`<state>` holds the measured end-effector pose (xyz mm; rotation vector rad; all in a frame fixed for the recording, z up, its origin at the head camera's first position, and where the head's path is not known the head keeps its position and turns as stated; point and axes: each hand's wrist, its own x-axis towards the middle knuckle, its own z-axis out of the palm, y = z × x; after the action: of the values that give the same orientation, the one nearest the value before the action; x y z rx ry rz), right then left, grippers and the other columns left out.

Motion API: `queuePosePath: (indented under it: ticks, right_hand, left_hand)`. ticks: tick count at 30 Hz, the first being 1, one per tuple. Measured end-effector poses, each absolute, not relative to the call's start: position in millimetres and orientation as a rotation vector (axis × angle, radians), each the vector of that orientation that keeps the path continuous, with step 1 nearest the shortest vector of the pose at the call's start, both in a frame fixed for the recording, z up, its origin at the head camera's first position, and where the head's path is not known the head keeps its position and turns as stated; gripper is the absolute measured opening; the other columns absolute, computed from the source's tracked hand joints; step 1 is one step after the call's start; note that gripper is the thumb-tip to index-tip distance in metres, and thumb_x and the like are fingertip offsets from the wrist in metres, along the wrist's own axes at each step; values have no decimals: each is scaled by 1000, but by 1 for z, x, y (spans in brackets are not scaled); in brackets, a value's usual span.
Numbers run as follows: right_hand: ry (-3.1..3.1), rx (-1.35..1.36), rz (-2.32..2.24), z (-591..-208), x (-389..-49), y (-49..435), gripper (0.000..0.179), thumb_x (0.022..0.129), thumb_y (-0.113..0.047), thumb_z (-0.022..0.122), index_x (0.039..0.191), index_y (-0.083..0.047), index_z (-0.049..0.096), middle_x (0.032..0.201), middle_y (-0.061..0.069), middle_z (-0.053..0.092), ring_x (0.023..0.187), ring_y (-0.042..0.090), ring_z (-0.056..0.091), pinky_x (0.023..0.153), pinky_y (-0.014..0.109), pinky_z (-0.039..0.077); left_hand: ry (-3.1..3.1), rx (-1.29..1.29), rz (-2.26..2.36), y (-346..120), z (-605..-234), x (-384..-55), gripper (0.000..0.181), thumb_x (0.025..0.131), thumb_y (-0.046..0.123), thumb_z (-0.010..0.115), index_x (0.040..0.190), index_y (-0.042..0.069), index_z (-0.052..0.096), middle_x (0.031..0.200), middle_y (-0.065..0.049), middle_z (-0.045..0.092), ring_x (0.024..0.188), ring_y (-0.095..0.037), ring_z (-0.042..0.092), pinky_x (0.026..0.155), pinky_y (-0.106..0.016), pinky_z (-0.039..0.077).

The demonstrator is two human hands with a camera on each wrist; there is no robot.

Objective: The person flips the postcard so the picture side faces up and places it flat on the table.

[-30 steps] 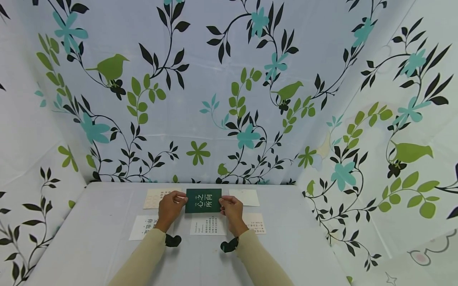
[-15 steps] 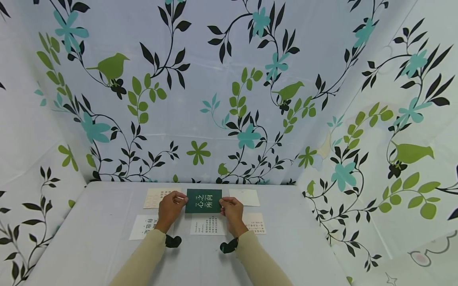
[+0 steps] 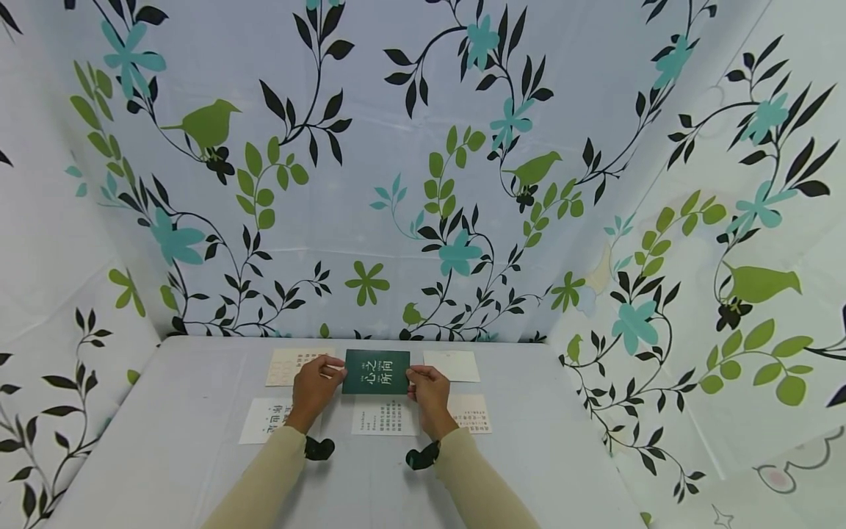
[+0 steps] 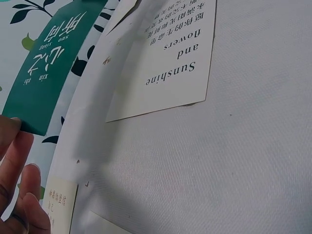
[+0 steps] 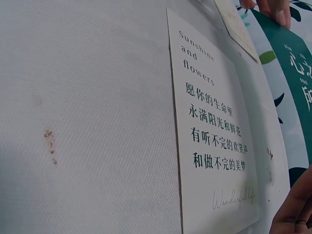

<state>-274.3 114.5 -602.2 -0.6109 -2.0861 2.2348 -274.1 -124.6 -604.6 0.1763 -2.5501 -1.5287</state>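
A dark green card point(image 3: 377, 372) with white Chinese characters is held up by its two short ends, over the far part of the table. My left hand point(image 3: 315, 389) pinches its left end between thumb and fingers; the left wrist view shows the fingers point(image 4: 17, 156) at the card's corner. On the other end, my right hand point(image 3: 431, 395) pinches the edge the same way. Below the green card lies a white card point(image 5: 209, 126) printed "Sunshine and flowers" above lines of Chinese text. In both wrist views the green card stands clear of the tabletop, and a shadow falls beneath it.
Around the hands, more cards lie flat on the white table point(image 3: 198, 411): a cream one point(image 3: 280, 367) back left, a lettered white one point(image 3: 264, 422) front left, a pale one point(image 3: 452, 366) back right and a printed one point(image 3: 474, 413) front right. A leaf-patterned cloth point(image 3: 370, 191) hangs behind.
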Motion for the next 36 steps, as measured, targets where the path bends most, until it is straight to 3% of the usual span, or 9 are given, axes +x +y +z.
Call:
queuePosePath:
  ticks: [15, 23, 36]
  right_hand:
    - [-2104, -595, 2235, -604, -272, 113, 21, 98, -16, 74, 118, -11, 77, 103, 5, 73, 71, 11, 63, 67, 23, 56]
    - [-2123, -540, 2221, -603, -273, 112, 24, 99, -16, 73, 122, -9, 77, 114, 11, 76, 69, 9, 62, 62, 22, 54]
    - [-2189, -582, 2193, -601, -271, 109, 26, 100, -15, 71, 123, -22, 79, 115, 7, 73, 78, 15, 65, 68, 24, 56]
  left_hand:
    - [-2531, 116, -1554, -129, -604, -272, 26, 97, 17, 75, 123, 11, 75, 99, -11, 77, 79, -19, 67, 69, -28, 50]
    - [-2522, 109, -1520, -130, -604, -271, 31, 96, 16, 77, 127, 11, 75, 97, -12, 77, 78, -19, 69, 68, -29, 50]
    - [-2551, 104, -1543, -132, -609, -274, 42, 97, 17, 76, 138, 9, 70, 100, -12, 77, 79, -18, 68, 70, -31, 49]
